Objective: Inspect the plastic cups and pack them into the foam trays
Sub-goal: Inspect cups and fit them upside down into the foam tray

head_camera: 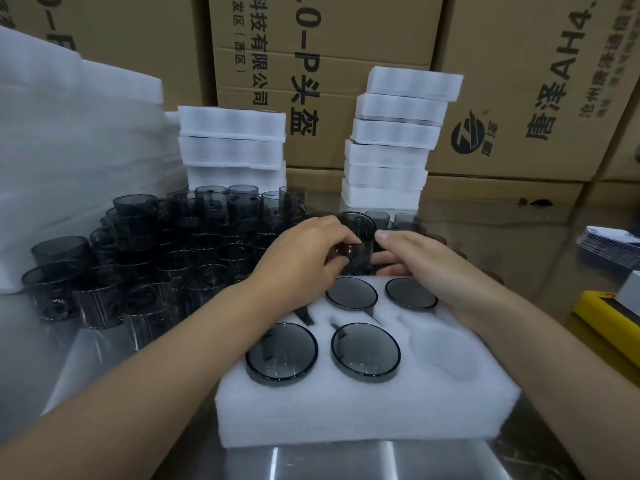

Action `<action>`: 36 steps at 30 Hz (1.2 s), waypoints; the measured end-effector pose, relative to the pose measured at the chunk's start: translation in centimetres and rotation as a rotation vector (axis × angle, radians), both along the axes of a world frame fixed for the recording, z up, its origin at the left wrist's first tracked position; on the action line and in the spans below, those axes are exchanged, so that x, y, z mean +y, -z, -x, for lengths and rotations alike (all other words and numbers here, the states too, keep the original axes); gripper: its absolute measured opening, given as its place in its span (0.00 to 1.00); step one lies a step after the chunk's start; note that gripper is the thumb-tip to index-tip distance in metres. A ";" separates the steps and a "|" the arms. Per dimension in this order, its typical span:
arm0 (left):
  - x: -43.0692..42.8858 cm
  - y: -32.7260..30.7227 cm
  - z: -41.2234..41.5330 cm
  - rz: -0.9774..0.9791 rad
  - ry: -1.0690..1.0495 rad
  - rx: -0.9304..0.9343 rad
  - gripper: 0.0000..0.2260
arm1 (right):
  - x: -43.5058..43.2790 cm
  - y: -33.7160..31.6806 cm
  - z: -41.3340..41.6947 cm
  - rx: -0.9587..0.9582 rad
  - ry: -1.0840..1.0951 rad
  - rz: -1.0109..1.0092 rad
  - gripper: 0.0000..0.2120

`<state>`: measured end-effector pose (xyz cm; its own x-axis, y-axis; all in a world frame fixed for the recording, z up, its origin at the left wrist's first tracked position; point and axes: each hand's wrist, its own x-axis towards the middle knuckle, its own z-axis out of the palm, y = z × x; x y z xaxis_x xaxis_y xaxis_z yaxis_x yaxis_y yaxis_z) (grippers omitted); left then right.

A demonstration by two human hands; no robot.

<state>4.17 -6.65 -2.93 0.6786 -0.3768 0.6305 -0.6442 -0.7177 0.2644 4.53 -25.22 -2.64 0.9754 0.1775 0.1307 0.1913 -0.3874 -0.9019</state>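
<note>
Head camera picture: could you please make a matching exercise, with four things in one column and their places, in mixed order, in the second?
Things
1. smoky grey plastic cup under inspection
2. empty round pocket
3. flat yellow object
4. crowd of loose grey plastic cups

Places
a. at the right edge of the picture
b. held between the left hand and the right hand
c. left of the white foam tray
d. in the tray's near right corner

Pairs: 1-b, 2-d, 3-a, 4-c

Printed cardboard cartons (346,81) stacked across 12 o'clock. Pile of printed cards (609,245) at 3 o'clock; yellow box (602,317) just below, toward 4. Steel tabletop (346,462) at 6.
</note>
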 end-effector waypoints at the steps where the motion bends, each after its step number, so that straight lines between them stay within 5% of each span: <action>1: 0.1 0.0 0.0 0.007 0.005 0.001 0.09 | 0.1 0.0 0.1 -0.003 0.009 0.000 0.10; 4: 0.2 0.0 0.2 0.015 0.026 0.005 0.09 | 0.2 -0.1 0.1 0.006 0.032 -0.001 0.19; 13: 0.4 0.4 0.1 0.028 0.042 -0.008 0.07 | 0.2 -0.1 0.2 0.022 0.042 -0.002 0.23; 20: 0.5 0.5 0.1 0.066 -0.023 -0.013 0.33 | 0.2 0.1 0.1 0.023 0.035 0.006 0.30; 36: 0.9 1.1 -0.5 0.015 -0.095 0.113 0.37 | 0.2 0.1 0.3 0.000 0.025 0.030 0.26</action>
<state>4.69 -5.75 -4.04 0.7778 -0.2984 0.5532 -0.5390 -0.7694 0.3428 4.27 -25.04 -2.78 0.9796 0.1566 0.1258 0.1812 -0.4192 -0.8896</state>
